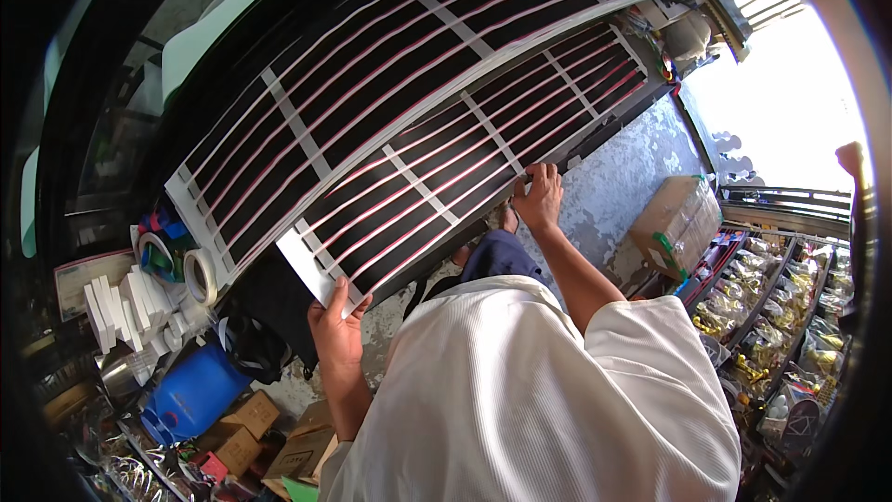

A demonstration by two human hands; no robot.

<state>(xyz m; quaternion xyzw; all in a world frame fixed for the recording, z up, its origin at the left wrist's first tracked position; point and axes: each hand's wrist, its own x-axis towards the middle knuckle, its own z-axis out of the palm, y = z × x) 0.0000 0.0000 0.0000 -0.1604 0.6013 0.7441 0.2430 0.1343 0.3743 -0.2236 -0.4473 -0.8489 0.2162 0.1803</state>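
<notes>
A long black panel lies in front of me, crossed by white-and-red strips and pale grey cross bands. At its near left corner is a plain white end piece. My left hand pinches the tip of this white end piece, thumb on top and fingers curled beneath. Farther right, my right hand is at the panel's near edge, its fingers bent and pressed together there. Whatever lies between those right fingers is too small to make out. Behind the near panel rests a larger striped black panel, patterned the same way.
At the left stand white blocks, tape rolls and a blue drum. Cardboard boxes sit below. To the right are a taped carton on the worn floor and racks of bagged small goods.
</notes>
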